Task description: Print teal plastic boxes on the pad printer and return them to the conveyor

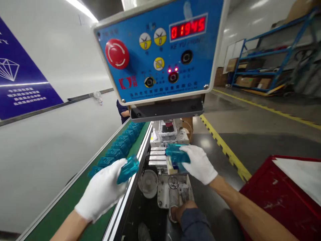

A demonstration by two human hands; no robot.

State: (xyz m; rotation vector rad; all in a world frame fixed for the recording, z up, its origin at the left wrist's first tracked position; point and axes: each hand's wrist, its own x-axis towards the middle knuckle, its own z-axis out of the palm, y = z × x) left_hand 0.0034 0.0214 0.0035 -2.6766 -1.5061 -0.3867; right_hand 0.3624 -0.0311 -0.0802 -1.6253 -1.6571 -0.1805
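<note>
White gloves cover both hands. My left hand grips a translucent teal plastic part, raised above the near edge of the green conveyor belt. Over at the printing machine, my right hand has its fingers closed on a second teal plastic part. That part is at the cream-coloured holder on the machine's slotted metal bed; whether it rests on the holder I cannot tell. A row of similar teal parts lies along the belt beyond my left hand.
A blue control panel with a red stop button hangs in front of me. Below it is the machine's print head area. A red cabinet stands at the right. Another person's arm shows behind the belt.
</note>
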